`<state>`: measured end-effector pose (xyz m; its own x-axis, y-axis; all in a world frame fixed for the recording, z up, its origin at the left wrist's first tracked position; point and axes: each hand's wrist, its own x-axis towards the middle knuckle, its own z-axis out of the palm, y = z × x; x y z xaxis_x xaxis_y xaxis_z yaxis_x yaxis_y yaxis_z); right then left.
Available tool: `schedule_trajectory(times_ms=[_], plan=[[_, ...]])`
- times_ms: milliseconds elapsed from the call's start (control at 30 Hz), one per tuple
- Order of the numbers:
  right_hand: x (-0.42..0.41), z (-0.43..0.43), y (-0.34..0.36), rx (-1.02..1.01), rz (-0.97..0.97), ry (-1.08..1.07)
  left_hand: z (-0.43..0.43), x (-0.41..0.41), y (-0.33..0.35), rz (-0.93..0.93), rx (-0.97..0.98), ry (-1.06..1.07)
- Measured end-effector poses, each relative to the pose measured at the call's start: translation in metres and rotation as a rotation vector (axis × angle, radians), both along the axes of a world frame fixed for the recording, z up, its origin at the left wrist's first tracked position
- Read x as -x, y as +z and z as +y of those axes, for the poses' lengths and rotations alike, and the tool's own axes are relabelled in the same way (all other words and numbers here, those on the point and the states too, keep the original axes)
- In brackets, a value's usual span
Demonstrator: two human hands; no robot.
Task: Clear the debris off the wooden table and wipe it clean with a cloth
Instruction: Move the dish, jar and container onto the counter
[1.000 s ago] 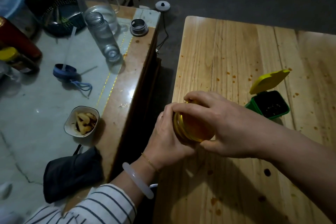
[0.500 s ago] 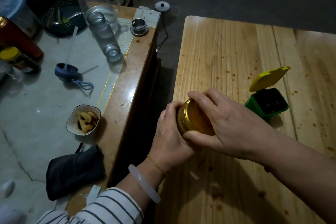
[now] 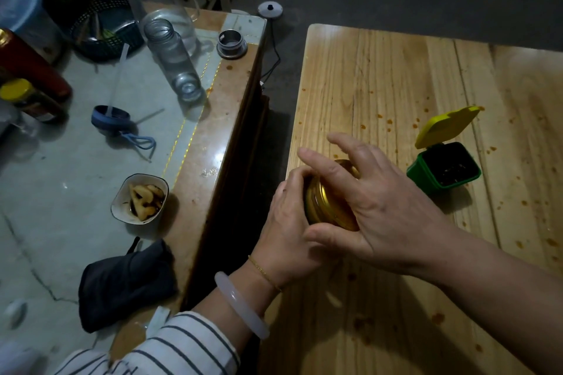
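On the light wooden table [image 3: 396, 76] near its left edge stands a jar with a gold metal lid [image 3: 326, 207]. My left hand [image 3: 289, 222] grips the jar from the left, fingers curled round it just under the lid. My right hand [image 3: 380, 207] lies over the lid with its fingers stretched out straight and its thumb by the lid's near edge. Orange-red spots [image 3: 387, 122] dot the tabletop. A small green bin [image 3: 444, 173] with dark scraps inside stands to the right, its yellow lid [image 3: 444, 126] flipped up.
A stone-topped side table [image 3: 198, 167] stands to the left across a narrow gap. On it lie a dark folded cloth [image 3: 125, 283], a small bowl of food scraps [image 3: 140, 198], a clear bottle [image 3: 173, 61], a blue cap with strap [image 3: 111, 116] and a basket [image 3: 103, 27].
My right hand has turned on the gold lid and its fingers have uncurled from gripping it to pointing straight out. My left hand keeps holding the jar.
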<state>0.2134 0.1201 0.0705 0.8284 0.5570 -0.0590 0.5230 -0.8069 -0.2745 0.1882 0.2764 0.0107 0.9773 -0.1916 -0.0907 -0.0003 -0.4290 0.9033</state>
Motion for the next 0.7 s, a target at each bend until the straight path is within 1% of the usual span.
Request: schedule_trajectory(times_ms=[67,300,400,567,700], plan=[[-0.003,-0.002,0.000,-0.031,-0.027,0.048,-0.001,0.000,0.001,0.004,-0.003,-0.017],[-0.003,-0.001,-0.001,-0.003,-0.104,0.039,-0.004,0.000,0.000,0.013,0.058,-0.019],[-0.002,-0.002,-0.002,0.019,-0.147,0.047,-0.004,0.000,-0.001,0.010,0.053,-0.018],[0.002,0.002,-0.003,0.035,-0.148,-0.010,-0.009,0.002,0.001,-0.017,0.026,0.007],[0.005,0.006,-0.003,0.002,-0.135,-0.071,-0.012,0.004,0.002,-0.034,-0.016,0.022]])
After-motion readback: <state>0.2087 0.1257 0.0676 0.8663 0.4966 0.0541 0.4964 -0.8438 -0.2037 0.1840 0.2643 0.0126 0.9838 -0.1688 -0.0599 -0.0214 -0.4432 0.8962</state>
